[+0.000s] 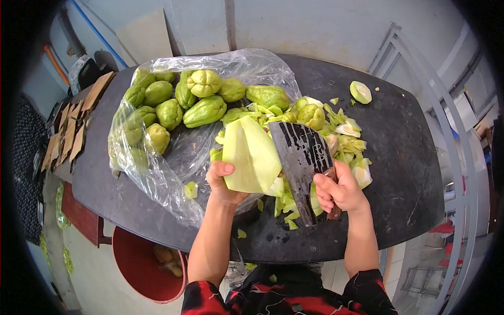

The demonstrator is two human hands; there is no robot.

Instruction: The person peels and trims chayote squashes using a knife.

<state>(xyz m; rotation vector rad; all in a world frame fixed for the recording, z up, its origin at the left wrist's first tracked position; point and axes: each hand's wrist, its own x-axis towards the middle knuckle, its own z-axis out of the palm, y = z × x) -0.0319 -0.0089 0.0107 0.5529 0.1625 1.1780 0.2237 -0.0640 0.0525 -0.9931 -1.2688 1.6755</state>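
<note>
My left hand holds a large peeled pale green chayote up over the dark table, thumb on its left side. Closed round the wooden handle of a broad dark cleaver is my right hand. The wet blade stands beside the right side of the peeled chayote; whether they touch is hard to tell. Beneath and behind the blade lies a heap of green peelings. Several unpeeled chayotes rest on a clear plastic bag to the left.
A cut chayote piece lies at the back right of the dark table. Below the table's front left edge stands a red bucket. Cardboard pieces are at the left, and a grey metal rail runs along the right.
</note>
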